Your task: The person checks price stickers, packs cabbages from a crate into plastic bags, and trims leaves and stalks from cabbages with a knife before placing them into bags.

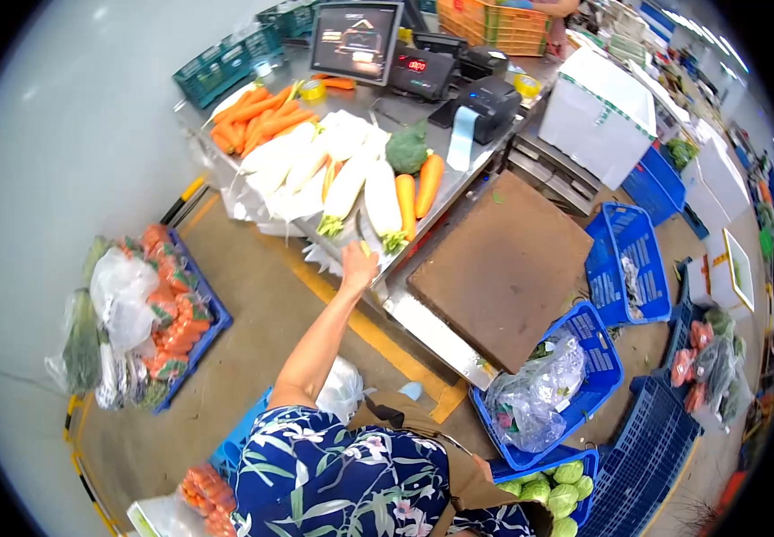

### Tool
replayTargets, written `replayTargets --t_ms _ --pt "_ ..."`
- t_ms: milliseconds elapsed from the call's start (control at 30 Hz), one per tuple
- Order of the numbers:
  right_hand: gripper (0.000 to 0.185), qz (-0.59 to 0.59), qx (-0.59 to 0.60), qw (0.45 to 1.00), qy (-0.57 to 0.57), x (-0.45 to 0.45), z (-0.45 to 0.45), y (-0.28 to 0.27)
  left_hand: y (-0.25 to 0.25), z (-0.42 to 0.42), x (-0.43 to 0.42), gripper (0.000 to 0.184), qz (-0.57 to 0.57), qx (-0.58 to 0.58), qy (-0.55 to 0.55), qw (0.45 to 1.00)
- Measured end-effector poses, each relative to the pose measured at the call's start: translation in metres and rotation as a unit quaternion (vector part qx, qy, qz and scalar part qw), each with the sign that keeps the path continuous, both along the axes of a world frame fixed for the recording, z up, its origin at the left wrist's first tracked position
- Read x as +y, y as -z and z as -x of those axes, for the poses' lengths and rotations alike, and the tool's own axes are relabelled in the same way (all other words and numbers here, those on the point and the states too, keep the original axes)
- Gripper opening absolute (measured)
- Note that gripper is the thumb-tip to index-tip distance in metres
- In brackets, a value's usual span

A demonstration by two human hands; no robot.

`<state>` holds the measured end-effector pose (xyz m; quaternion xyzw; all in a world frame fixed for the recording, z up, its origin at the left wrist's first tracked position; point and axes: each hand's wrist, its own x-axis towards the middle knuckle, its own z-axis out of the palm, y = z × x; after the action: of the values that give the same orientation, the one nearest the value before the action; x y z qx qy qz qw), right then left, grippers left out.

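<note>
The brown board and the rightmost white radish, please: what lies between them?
Two large carrots and the metal table's edge lie between radish and board, in the head view.

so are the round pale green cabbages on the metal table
No, the cabbages sit in a blue plastic crate at the lower right.

Navy shirt [333, 470] with white-and-green floral print; orange carrots [266, 121]; blue basket [624, 264]; brown board [503, 268]; white radishes [348, 190]

Surface [445, 136]: metal; I see carrots [260, 118] heaped beside white radishes [344, 192] and a green vegetable [407, 148].
Far side: monitor [355, 42], black printer [487, 106], yellow tape roll [312, 89].
</note>
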<state>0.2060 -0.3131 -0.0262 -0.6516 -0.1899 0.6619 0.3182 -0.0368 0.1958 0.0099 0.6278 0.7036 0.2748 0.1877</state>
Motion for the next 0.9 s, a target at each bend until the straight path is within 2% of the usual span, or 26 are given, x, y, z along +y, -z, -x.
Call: replayTargets --t_ms 67,100,167,200,233,267,300,333,400,433,467,500,567,600,633,733,867,900 --pt "0.047 0.002 0.009 1.0 0.02 0.016 -0.001 -0.022 -0.012 0.001 -0.002 0.055 -0.066 -0.029 0.067 0.995" --pt "0.046 0.003 0.012 0.999 0.032 0.021 -0.001 -0.033 -0.029 -0.008 -0.017 0.047 -0.114 0.011 0.064 0.991" --pt "0.044 -0.008 0.051 0.996 0.07 0.025 -0.001 -0.058 -0.034 -0.021 -0.043 0.042 -0.09 -0.079 0.189 0.975" --pt "0.043 -0.016 0.077 0.993 0.093 0.028 -0.001 -0.071 -0.033 -0.035 -0.065 0.038 -0.07 -0.117 0.285 0.949" --pt "0.042 -0.025 0.098 0.989 0.111 0.031 -0.001 -0.084 -0.047 -0.051 -0.099 0.034 -0.039 -0.189 0.382 0.904" --pt "0.042 -0.037 0.106 0.987 0.112 0.033 -0.001 -0.094 -0.104 -0.07 -0.141 0.032 0.281 -0.22 0.389 0.849" --pt "0.041 -0.047 0.106 0.987 0.107 0.038 -0.004 -0.102 -0.091 -0.081 -0.167 0.034 0.345 -0.178 0.515 0.764" --pt "0.041 -0.059 0.07 0.994 0.062 0.039 -0.01 -0.103 -0.062 -0.095 -0.194 0.033 0.121 -0.216 0.698 0.672" --pt "0.041 -0.083 -0.004 0.996 -0.029 0.039 -0.024 -0.1 -0.085 -0.11 -0.228 0.029 0.29 -0.244 0.768 0.516" --pt "0.043 -0.128 -0.082 0.986 -0.069 0.033 -0.03 -0.085 -0.083 -0.12 -0.232 0.027 0.319 -0.25 0.773 0.487" --pt "0.042 -0.111 -0.121 0.982 -0.095 0.041 -0.036 -0.095 -0.079 -0.128 -0.235 0.026 0.349 -0.257 0.776 0.458" --pt "0.04 -0.098 -0.136 0.98 -0.106 0.049 -0.039 -0.104 -0.072 -0.134 -0.234 0.026 0.328 -0.213 0.799 0.456" --pt "0.034 -0.073 -0.151 0.981 -0.096 0.066 -0.038 -0.13 -0.051 -0.142 -0.241 0.025 0.348 -0.196 0.795 0.456" --pt "0.03 -0.063 -0.151 0.984 -0.072 0.073 -0.036 -0.142 -0.052 -0.145 -0.243 0.025 0.369 -0.197 0.785 0.458" --pt "0.03 -0.081 -0.233 0.959 -0.138 0.072 -0.046 -0.13 -0.054 -0.149 -0.248 0.023 0.327 -0.176 0.792 0.484" --pt "0.029 -0.11 -0.266 0.947 -0.143 0.067 -0.059 -0.133 -0.076 -0.164 -0.259 0.02 0.334 -0.16 0.785 0.496" --pt "0.027 -0.109 -0.155 0.981 -0.039 0.058 -0.076 -0.125 -0.059 -0.176 -0.266 0.02 0.342 -0.167 0.783 0.491" --pt "0.027 -0.106 -0.127 0.986 -0.016 0.056 -0.08 -0.121 -0.06 -0.177 -0.267 0.019 0.334 -0.135 0.786 0.503"
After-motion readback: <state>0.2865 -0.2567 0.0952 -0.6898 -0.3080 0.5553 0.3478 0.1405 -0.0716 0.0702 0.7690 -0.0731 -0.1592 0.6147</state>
